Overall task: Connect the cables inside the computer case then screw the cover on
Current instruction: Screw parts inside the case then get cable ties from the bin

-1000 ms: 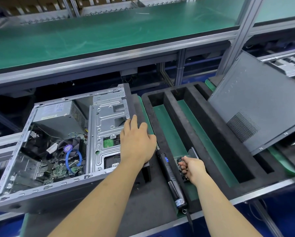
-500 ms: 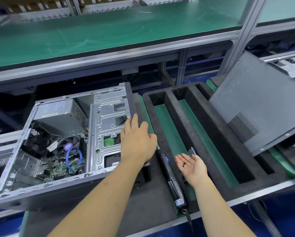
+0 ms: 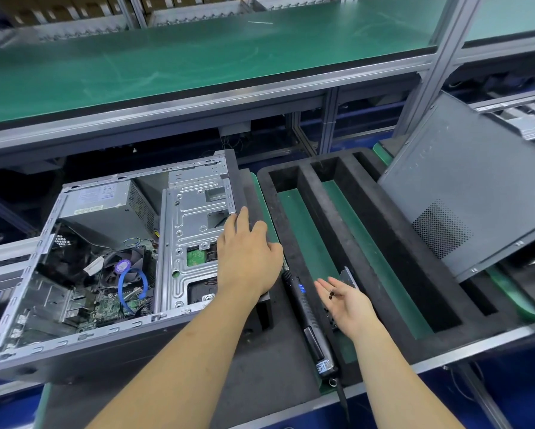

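The open computer case (image 3: 83,329) lies on its side at the left, showing a power supply, a fan and a blue cable (image 3: 126,289). My left hand (image 3: 247,255) rests flat on the case's right edge, fingers straight. My right hand (image 3: 345,300) lies palm up beside it, fingers relaxed, with small dark screws (image 3: 331,294) on the palm. A black electric screwdriver (image 3: 306,323) lies between my two hands. The grey side cover (image 3: 464,196) leans tilted at the right.
A black foam tray (image 3: 393,252) with long green-bottomed slots fills the middle right. A small metal screw box (image 3: 348,275) sits just behind my right hand. A green shelf (image 3: 198,57) on aluminium posts overhangs the back. The bench's front edge runs below my arms.
My right hand came out of the small box as a fist, then turned palm up and opened, showing the screws. My left hand stayed on the case.
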{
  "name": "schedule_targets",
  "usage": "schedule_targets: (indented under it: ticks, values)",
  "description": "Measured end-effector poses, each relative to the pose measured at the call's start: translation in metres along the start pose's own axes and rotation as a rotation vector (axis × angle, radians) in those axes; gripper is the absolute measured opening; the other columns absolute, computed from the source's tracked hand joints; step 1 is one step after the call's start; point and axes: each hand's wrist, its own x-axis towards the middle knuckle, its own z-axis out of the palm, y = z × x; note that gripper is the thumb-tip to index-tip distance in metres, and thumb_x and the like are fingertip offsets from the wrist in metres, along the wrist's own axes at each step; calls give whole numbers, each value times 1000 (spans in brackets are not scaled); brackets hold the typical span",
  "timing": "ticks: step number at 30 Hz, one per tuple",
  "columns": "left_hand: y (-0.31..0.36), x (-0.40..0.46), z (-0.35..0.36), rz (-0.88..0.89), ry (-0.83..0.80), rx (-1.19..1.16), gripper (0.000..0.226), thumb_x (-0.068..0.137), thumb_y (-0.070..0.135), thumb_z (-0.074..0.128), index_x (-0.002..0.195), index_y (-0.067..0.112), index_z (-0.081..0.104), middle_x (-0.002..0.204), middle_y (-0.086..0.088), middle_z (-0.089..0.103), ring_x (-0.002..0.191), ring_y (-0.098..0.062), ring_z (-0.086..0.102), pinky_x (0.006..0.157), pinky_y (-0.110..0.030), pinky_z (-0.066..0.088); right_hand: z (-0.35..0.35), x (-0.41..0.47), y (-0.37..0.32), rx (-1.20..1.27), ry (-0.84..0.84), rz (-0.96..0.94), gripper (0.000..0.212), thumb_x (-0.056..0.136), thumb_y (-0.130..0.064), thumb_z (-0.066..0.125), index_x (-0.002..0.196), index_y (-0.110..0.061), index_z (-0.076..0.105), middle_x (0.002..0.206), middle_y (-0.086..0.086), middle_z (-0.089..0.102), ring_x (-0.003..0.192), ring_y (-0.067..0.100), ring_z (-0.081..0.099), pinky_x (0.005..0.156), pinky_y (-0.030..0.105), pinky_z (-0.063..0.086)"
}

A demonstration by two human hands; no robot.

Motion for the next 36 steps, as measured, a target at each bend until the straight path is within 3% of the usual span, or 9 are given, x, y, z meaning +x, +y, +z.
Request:
schedule_targets:
  ticks: [6,12,15,18,24,26,30,33,36]
  values:
    - [0,0,0,2,4,4,33,92,31,43,120,20,57,163,-6,18,149,-25,9,117,-46,24,8,2,-1,-32,90,-6,16,106,0,43,112,12,52,106,31,60,101,40,64,62,36,64]
    - [0,0,0,8,11,4,33,92,30,43,119,20,57,163,-7,19,148,-26,10,117,-45,23,12,-1,-5,-60,111,14,22,99,14,41,119,14,50,107,33,56,111,41,59,92,44,52]
    - [0,0,1,11,12,5,33,92,30,43,120,20,57,163,-7,19,148,-26,10,117,-46,23,14,-2,-4,-119,125,22,23,100,14,38,119,11,50,105,28,58,99,34,62,72,31,62]
    - [0,0,1,12,11,-1,34,91,30,43,120,20,57,163,-7,18,149,-26,9,117,-46,22,14,0,-3,-243,181,48,20,103,9,35,113,4,51,83,17,56,65,19,49,39,20,46]
    - [-1,0,1,6,11,6,35,91,31,42,121,20,57,163,-7,18,149,-26,9,118,-46,22,11,2,-3,-463,235,40,21,104,1,40,87,-4,52,67,12,51,51,18,39,39,23,32]
    - [-1,0,2,1,4,11,35,91,31,42,121,20,57,164,-7,17,149,-26,8,118,-46,21,11,0,-6,-340,216,39,16,104,-2,41,97,2,55,78,16,57,59,22,51,47,26,44]
    - [-1,2,4,4,5,-4,38,91,32,41,124,21,56,163,-7,19,149,-27,9,118,-47,20,14,-14,-16,12,69,0,38,107,-24,39,119,9,53,113,28,63,104,39,64,90,44,52]
    - [-1,1,4,6,29,-46,43,92,35,39,129,20,55,162,-7,24,149,-27,11,119,-47,20,30,-35,-24,144,-41,-5,42,107,-25,39,125,11,52,122,30,62,112,44,63,93,49,52]
    - [0,0,0,57,63,-108,43,96,33,40,131,16,57,153,-4,39,145,-26,23,117,-44,24,58,-63,-30,110,-158,-37,30,101,-2,38,124,12,52,123,30,62,112,42,64,88,46,55]
